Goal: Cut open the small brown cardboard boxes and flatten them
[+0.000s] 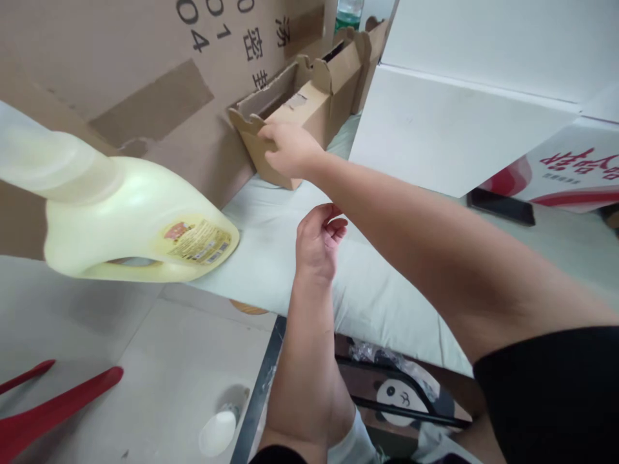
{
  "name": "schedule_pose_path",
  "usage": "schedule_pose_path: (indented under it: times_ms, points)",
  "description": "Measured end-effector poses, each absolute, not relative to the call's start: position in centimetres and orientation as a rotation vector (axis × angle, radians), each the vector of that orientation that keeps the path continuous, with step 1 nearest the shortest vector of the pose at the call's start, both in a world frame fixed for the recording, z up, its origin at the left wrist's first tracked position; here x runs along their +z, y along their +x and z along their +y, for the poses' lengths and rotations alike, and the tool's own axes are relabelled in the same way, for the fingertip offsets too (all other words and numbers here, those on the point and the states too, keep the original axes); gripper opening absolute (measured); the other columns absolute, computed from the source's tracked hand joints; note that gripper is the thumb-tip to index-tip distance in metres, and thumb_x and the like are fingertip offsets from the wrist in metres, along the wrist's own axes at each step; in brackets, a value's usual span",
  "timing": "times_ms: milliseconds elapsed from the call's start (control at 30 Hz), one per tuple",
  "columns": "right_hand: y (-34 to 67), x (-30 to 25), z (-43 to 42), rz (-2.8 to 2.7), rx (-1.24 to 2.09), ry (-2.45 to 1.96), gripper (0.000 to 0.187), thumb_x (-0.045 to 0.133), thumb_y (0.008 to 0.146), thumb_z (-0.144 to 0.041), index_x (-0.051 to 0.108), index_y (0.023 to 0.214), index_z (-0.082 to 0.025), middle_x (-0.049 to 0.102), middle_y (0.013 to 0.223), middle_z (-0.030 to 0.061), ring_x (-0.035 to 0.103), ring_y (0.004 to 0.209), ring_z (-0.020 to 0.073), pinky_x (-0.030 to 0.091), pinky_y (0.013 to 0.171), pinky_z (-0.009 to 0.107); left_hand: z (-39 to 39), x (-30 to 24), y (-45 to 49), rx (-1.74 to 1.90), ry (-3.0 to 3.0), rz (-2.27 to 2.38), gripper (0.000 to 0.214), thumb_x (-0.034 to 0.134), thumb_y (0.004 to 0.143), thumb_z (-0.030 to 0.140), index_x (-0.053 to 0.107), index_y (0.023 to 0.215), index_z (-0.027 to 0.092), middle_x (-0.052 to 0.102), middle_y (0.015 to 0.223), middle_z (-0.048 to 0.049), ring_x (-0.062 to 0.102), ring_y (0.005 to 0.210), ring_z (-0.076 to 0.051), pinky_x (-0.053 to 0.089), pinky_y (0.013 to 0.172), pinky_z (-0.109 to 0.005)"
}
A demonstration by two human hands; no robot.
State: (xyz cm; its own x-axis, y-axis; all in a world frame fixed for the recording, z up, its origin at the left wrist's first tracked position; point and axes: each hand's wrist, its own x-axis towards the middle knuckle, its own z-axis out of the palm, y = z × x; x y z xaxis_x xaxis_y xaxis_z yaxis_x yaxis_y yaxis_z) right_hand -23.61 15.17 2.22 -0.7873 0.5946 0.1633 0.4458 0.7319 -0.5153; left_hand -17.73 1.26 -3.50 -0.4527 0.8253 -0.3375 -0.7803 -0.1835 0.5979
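At the end of my outstretched right arm, my right hand (293, 149) is at the near end of an open-topped cardboard box (316, 113). Its thumb and forefinger press against the box's end wall, and the other fingers are mostly hidden. The narrow brown box has wavy cut edges and stands on a pale green sheet (261, 251). Lower down, my left hand (319, 241) hovers over the sheet, palm turned sideways. Its fingers are loosely bent and apart, nothing shows in them, and my right forearm passes close above the fingertips.
A big pale yellow bottle (135, 206) with a handle stands at left, near the camera. Behind it rises a large printed carton (145, 71). At right are a white box (420, 129) and a dark phone (501, 206). A white cup (217, 432) lies on the floor.
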Motion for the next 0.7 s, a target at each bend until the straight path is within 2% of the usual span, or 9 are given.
schedule_pose_path:
  times_ms: [100, 167, 267, 367, 433, 533, 700]
  points:
    - [-21.3, 1.8, 14.5, -2.599, 0.540, -0.802, 0.032, 0.055, 0.090, -0.009, 0.066, 0.120, -0.013, 0.068, 0.132, 0.0054, 0.060, 0.127, 0.0224, 0.047, 0.117, 0.040, 0.7, -3.5, -18.5, 1.959, 0.067, 0.977, 0.020, 0.074, 0.064, 0.032, 0.062, 0.070, 0.018, 0.067, 0.074, -0.0007, 0.058, 0.057, -0.008, 0.043, 0.057, -0.020]
    - [-18.5, 1.5, 14.1, -2.561, 0.523, -0.741, 0.039, 0.050, 0.088, -0.008, 0.068, 0.122, -0.014, 0.068, 0.133, 0.0054, 0.061, 0.128, 0.0248, 0.048, 0.116, 0.040, 0.3, -3.3, -19.1, 2.088, 0.040, 1.053, 0.020, 0.073, 0.063, 0.032, 0.060, 0.069, 0.018, 0.064, 0.072, 0.0008, 0.056, 0.055, -0.007, 0.042, 0.055, -0.019]
    - [-13.1, 0.9, 12.6, -2.486, 0.560, -0.616, 0.037, 0.047, 0.086, -0.012, 0.072, 0.114, -0.017, 0.070, 0.127, 0.0057, 0.067, 0.117, 0.0240, 0.057, 0.102, 0.036, -0.4, -2.9, -20.2, 2.355, -0.070, 1.163, 0.016, 0.065, 0.063, 0.029, 0.054, 0.066, 0.019, 0.055, 0.066, 0.0031, 0.049, 0.051, -0.006, 0.038, 0.051, -0.019]
    - [-7.3, 1.1, 10.2, -2.467, 0.693, -0.534, 0.035, 0.049, 0.085, -0.013, 0.072, 0.111, -0.018, 0.068, 0.132, 0.0083, 0.072, 0.092, 0.0187, 0.061, 0.078, 0.031, -1.0, -2.7, -21.2, 2.578, -0.150, 1.208, 0.015, 0.057, 0.063, 0.029, 0.045, 0.065, 0.020, 0.046, 0.064, 0.0045, 0.045, 0.051, -0.006, 0.035, 0.050, -0.019]
    - [-3.9, 1.8, 8.4, -2.468, 0.779, -0.431, 0.025, 0.053, 0.086, -0.013, 0.073, 0.101, -0.019, 0.071, 0.124, 0.0082, 0.072, 0.089, 0.0179, 0.059, 0.073, 0.029, -1.1, -2.9, -21.5, 2.607, -0.127, 1.230, 0.016, 0.054, 0.063, 0.031, 0.041, 0.066, 0.021, 0.043, 0.065, 0.0048, 0.043, 0.051, -0.006, 0.034, 0.049, -0.019]
    - [-0.6, 3.3, 6.6, -2.439, 0.874, -0.265, 0.014, 0.060, 0.088, -0.015, 0.073, 0.088, -0.021, 0.072, 0.114, 0.0075, 0.071, 0.091, 0.0175, 0.058, 0.076, 0.029, -1.0, -3.0, -21.5, 2.539, -0.069, 1.269, 0.018, 0.053, 0.062, 0.032, 0.040, 0.069, 0.021, 0.040, 0.066, 0.0051, 0.044, 0.051, -0.006, 0.033, 0.049, -0.019]
    - [0.1, 4.3, 8.5, -2.252, 0.779, -0.566, 0.009, 0.062, 0.088, -0.020, 0.070, 0.086, -0.023, 0.065, 0.085, 0.0045, 0.059, 0.071, 0.0154, 0.052, 0.066, 0.031, -0.4, -2.9, -20.9, 2.483, -0.113, 1.220, 0.018, 0.055, 0.058, 0.030, 0.043, 0.067, 0.021, 0.042, 0.063, 0.0048, 0.043, 0.051, -0.007, 0.033, 0.048, -0.019]
